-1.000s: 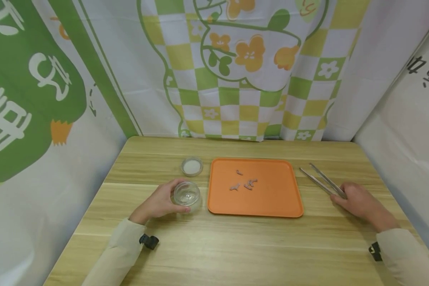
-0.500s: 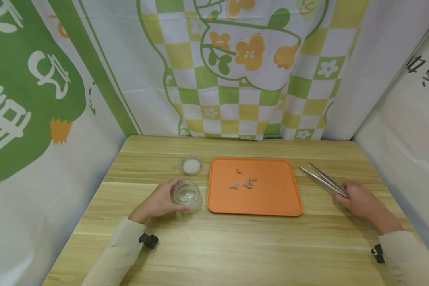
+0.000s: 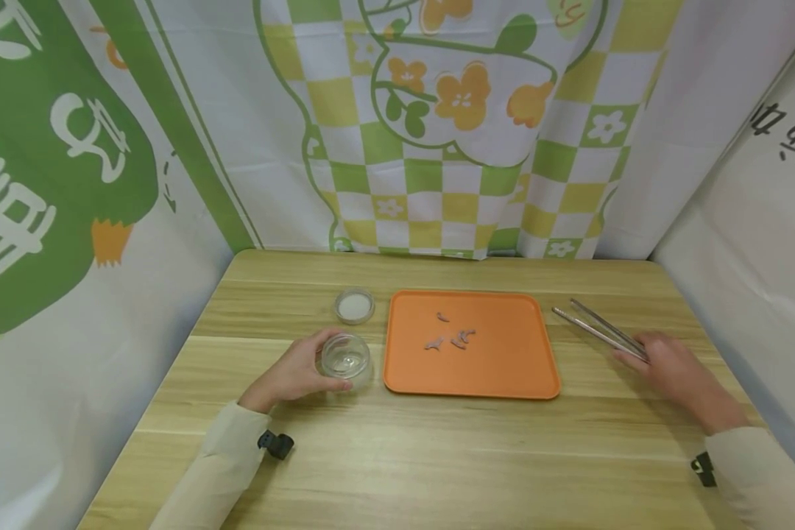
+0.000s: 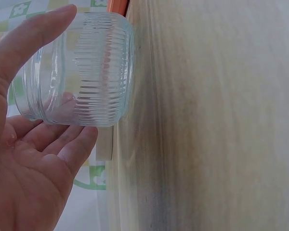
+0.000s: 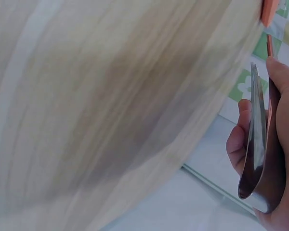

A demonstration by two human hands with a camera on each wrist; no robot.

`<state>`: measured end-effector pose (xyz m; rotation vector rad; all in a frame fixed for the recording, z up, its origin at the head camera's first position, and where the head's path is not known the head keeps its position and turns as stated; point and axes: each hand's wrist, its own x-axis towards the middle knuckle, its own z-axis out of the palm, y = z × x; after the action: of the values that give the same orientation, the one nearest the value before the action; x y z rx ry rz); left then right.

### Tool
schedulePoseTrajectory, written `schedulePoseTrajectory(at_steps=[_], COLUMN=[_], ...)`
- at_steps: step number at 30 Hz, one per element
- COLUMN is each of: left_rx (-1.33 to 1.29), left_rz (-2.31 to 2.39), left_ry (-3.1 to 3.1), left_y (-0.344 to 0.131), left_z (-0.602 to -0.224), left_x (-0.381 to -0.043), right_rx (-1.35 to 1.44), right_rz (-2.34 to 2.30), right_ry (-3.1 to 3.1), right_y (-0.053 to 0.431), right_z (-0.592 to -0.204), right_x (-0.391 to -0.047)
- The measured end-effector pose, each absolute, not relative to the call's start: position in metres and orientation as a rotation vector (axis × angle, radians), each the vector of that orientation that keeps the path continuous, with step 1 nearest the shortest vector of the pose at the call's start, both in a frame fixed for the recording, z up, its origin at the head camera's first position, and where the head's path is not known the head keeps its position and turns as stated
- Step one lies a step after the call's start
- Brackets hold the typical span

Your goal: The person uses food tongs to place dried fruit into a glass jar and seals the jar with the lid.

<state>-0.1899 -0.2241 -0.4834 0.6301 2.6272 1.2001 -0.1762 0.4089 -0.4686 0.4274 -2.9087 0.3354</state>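
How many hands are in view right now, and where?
2: the left hand around the glass jar, left of the orange tray; the right hand holding metal tweezers, right of the tray.

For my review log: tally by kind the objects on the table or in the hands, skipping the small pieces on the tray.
Glass jar: 1
Round lid: 1
Orange tray: 1
Metal tongs: 1
Total: 4
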Motion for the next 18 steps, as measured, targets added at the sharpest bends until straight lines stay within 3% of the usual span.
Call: schedulePoseTrajectory(at_steps=[18], left_rx=[0.613], left_rz=[1.181], left_ry=[2.631], left_y=[-0.224], left_z=[-0.483], left_x=[-0.19], right_rx=[0.587], right_rz=[0.222], right_ry=[-2.816], right_y=[0.382], right_z=[-0.436], right_x=[-0.175])
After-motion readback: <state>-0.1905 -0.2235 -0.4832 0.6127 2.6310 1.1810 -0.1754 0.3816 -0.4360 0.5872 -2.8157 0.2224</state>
